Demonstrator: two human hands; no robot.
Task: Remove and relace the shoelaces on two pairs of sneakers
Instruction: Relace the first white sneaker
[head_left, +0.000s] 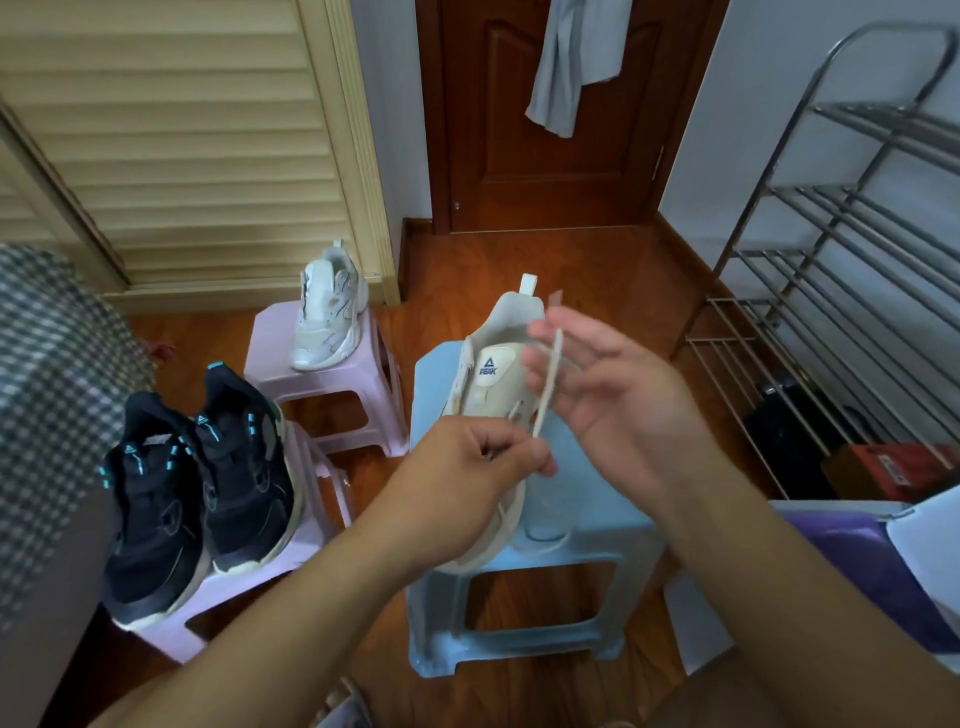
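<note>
A cream sneaker (491, 376) lies on a light blue stool (582, 525), heel away from me. My left hand (467, 478) pinches its cream shoelace (550, 387) just above the eyelets. The lace runs up from there across the spread fingers of my right hand (618, 395), which is held over the sneaker's tongue. The matching cream sneaker (330, 306) stands on a pink stool (322, 384) farther back. A pair of black sneakers (192, 499) with teal accents sits on another pink stool (234, 587) at the left.
A metal shoe rack (841, 270) stands at the right with a red box (893, 470) under it. A brown door (550, 156) is ahead and a louvred closet door (171, 140) at the left. Checked fabric (47, 395) covers the left edge. A purple-and-white box (878, 561) sits near right.
</note>
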